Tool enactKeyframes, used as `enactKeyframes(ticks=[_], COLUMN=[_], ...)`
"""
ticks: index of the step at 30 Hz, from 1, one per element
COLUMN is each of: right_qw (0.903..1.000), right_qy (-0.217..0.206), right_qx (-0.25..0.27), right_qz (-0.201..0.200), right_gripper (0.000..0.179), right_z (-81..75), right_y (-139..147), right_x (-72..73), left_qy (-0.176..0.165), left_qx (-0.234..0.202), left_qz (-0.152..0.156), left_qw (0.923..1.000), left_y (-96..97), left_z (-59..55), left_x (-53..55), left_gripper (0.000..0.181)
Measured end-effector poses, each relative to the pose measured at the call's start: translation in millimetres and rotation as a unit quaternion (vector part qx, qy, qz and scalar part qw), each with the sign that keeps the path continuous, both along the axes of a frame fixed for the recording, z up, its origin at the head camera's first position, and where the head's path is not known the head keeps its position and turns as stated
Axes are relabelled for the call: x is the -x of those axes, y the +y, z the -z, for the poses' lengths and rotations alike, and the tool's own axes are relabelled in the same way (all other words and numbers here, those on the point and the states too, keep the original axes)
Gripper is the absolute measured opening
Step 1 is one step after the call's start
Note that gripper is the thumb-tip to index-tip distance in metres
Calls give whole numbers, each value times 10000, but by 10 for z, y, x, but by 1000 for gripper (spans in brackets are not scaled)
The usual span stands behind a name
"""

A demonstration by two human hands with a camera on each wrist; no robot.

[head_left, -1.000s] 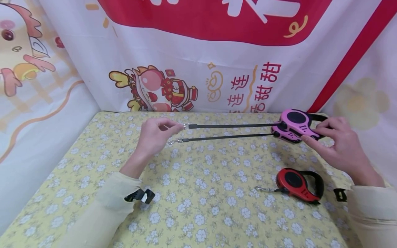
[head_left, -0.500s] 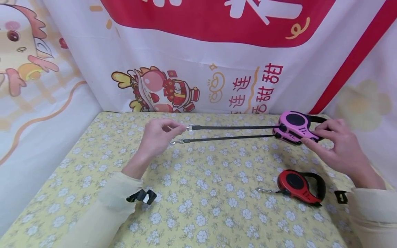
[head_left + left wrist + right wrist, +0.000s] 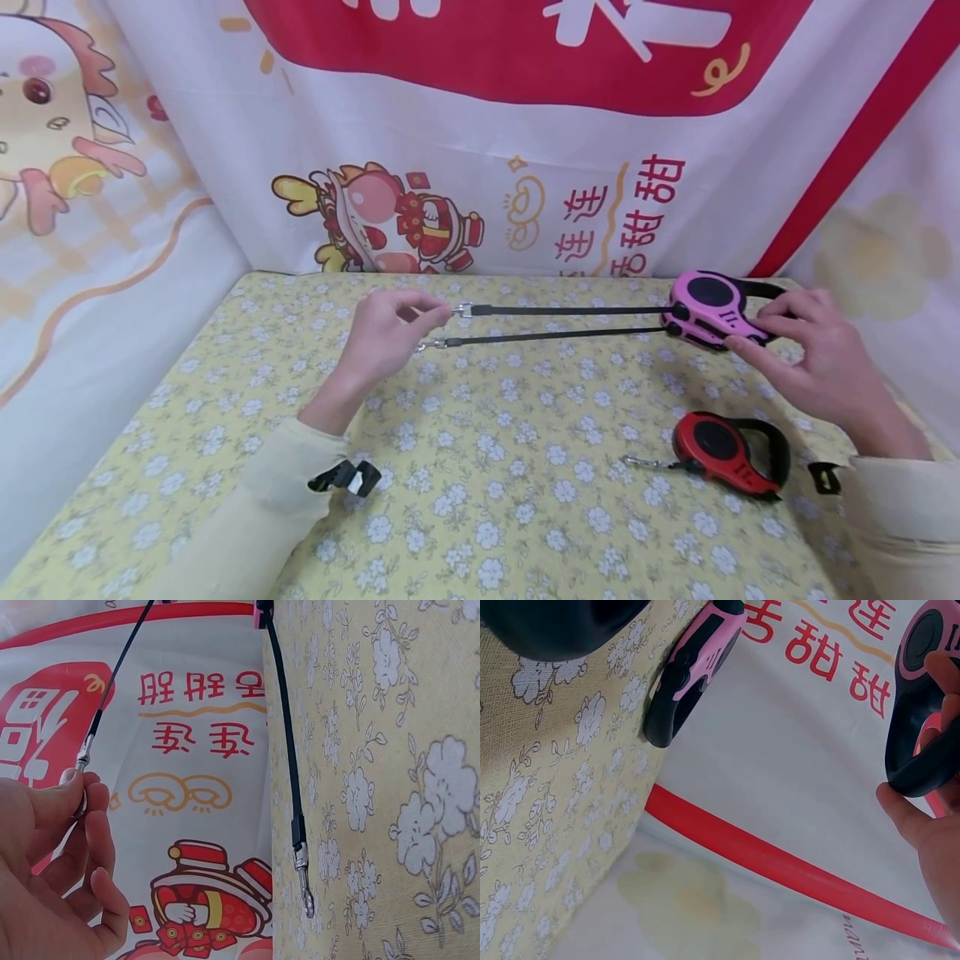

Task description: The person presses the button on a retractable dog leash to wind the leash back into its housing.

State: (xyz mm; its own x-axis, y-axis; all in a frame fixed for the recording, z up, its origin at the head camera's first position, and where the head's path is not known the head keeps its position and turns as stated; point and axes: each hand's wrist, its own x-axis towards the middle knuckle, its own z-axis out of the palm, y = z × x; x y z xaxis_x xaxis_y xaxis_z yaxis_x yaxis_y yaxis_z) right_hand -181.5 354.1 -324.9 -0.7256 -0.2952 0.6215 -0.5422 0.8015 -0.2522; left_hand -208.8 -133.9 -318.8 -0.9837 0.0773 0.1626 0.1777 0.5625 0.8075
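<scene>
My left hand (image 3: 384, 333) pinches the metal snap hook (image 3: 82, 754) of a retractable dog leash between thumb and fingertips. Its black cord (image 3: 570, 311) runs level and taut above the table to the pink casing (image 3: 705, 290), which my right hand (image 3: 817, 358) grips by the handle end. A second pink retractable leash (image 3: 705, 656) lies on the table just below, partly hidden by the held one in the head view. The second leash's cord (image 3: 289, 735) is also drawn out to the left, roughly parallel, and its snap hook (image 3: 305, 881) rests on the cloth.
A red retractable leash (image 3: 716, 450) lies nearer on the right, its clip (image 3: 641, 461) pointing left. Yellow floral cloth (image 3: 480, 500) covers the table. A printed white curtain (image 3: 480, 133) hangs along the back edge and both sides.
The held pink leash has come slightly down and left, closer to the one on the table. My left hand has shifted slightly right, keeping its pinch, and the held cord looks slightly shorter.
</scene>
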Motion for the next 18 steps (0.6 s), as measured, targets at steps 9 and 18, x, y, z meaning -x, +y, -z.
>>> enactKeyframes(ticks=[9,18], right_qw=[9999,9998], right_qy=[-82,-184], right_qx=[62,-48], right_qz=[-103,21], right_gripper=[23,24], right_z=[-14,-30], right_y=[-45,-103], right_x=[-13,-36], left_qy=[-38,-82], left_qx=[-50,-58], left_qz=[21,-25], left_qw=[10000,9999], left_y=[6,23], left_z=[1,-12], left_x=[-10,-26], left_gripper=[23,22])
